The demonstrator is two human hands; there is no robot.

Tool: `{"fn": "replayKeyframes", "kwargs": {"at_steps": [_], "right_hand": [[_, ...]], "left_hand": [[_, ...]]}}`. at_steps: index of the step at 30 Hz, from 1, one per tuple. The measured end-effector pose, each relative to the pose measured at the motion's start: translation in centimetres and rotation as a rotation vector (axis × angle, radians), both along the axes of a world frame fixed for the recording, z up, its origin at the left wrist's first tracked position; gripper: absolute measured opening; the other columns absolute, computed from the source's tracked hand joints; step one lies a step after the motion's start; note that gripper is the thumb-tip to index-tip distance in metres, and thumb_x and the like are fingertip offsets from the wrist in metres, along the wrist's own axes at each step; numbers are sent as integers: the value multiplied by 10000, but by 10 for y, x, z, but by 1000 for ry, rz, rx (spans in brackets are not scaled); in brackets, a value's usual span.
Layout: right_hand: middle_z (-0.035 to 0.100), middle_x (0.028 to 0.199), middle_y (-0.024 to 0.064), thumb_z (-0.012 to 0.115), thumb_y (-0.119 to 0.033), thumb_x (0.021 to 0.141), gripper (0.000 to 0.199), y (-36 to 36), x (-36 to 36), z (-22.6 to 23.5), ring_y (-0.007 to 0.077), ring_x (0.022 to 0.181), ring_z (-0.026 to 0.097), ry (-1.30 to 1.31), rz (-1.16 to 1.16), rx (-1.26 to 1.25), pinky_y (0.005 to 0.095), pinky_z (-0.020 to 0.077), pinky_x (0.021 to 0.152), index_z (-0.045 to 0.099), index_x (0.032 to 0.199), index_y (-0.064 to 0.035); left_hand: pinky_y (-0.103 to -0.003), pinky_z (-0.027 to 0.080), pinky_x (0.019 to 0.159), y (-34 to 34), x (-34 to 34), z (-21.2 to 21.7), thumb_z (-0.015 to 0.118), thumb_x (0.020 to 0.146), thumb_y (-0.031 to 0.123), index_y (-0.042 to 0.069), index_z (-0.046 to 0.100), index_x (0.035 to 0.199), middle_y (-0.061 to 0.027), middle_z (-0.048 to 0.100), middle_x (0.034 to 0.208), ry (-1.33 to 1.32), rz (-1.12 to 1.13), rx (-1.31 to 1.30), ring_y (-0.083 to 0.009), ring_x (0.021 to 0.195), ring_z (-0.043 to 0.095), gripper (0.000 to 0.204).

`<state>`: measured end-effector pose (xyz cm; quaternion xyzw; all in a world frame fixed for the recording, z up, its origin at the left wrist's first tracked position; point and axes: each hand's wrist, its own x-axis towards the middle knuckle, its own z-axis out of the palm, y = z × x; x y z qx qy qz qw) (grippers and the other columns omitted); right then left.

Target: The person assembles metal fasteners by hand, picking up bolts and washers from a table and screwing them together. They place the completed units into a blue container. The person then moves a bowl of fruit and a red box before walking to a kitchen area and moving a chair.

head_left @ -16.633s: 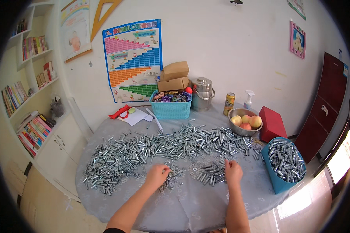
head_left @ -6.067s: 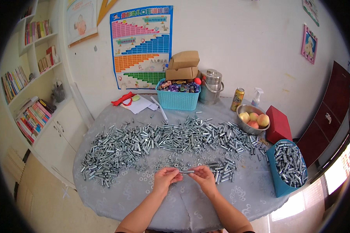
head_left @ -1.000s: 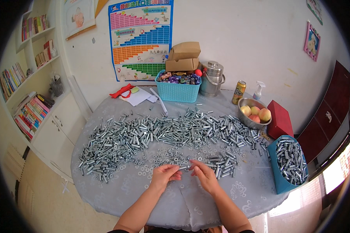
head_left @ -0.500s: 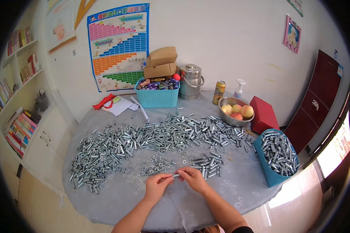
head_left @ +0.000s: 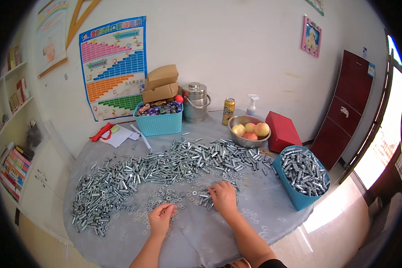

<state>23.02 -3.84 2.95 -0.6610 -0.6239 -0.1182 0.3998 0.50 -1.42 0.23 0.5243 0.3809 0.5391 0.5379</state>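
My left hand (head_left: 162, 217) is held low over the grey tablecloth, at the near edge of a patch of loose washers and nuts (head_left: 163, 196). Its thumb and fingertips are pressed together, and anything between them is too small to make out. My right hand (head_left: 223, 197) reaches over a small pile of metal bolts (head_left: 207, 202), its fingers curled down and partly covering it. What its fingertips grip, if anything, is hidden. Beyond both hands, a broad heap of silvery bolts and sleeves (head_left: 165, 163) curves across the table.
A blue bin (head_left: 298, 200) full of metal pieces stands at the right table edge. Farther back are a steel bowl (head_left: 245, 142) of fruit, a red box (head_left: 283, 131), a can (head_left: 228, 111), a spray bottle (head_left: 252, 105), a steel canister (head_left: 195, 107) and a turquoise basket (head_left: 158, 125).
My hands were together on a small metal piece and have come apart. The right went over the small pile, the left toward the washers. The view has turned rightward.
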Motion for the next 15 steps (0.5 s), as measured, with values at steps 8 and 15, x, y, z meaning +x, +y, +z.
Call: {"fn": "replayKeyframes", "kwargs": {"at_steps": [8, 15], "right_hand": [[610, 997, 166, 601, -55, 762, 131, 9, 119, -19, 340, 970, 548, 143, -231, 23, 406, 433, 864, 668, 874, -59], [564, 1180, 180, 569, -130, 781, 231, -6, 205, -67, 351, 1108, 509, 165, -564, -240, 401, 388, 966, 684, 979, -105]], "left_hand": [[-216, 505, 609, 14, -10, -8, 596, 854, 48, -30, 638, 897, -91, 665, 806, -24, 79, 7, -113, 703, 623, 98], [-230, 502, 626, 18, -10, -12, 610, 849, 81, -24, 645, 900, -76, 671, 812, 35, 89, 3, -117, 701, 621, 122]]}}
